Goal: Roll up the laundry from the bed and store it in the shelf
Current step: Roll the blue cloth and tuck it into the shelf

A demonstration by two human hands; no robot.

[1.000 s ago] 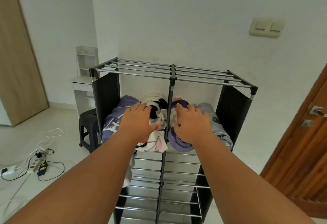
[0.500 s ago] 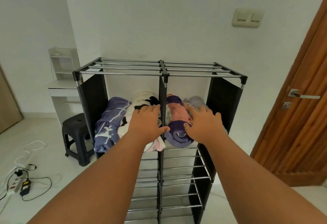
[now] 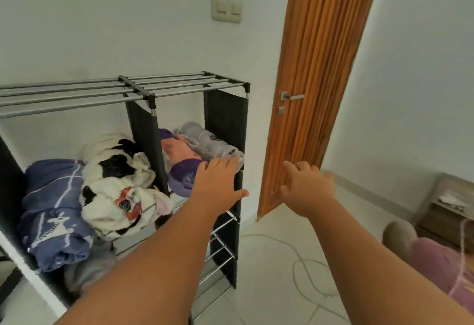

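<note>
White-walled room: rolled laundry [image 3: 115,170] fills the shelf [image 3: 225,114]. Left hand [image 3: 218,183], right hand [image 3: 307,188] spread empty; best pull clear without snagging rolls.

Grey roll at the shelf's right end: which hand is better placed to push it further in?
Left, probably. The left hand is open at the front end of the grey roll. The right hand hangs beyond the shelf, before the door.

Left hand [image 3: 218,183], right hand [image 3: 307,191], both outstretched
</note>
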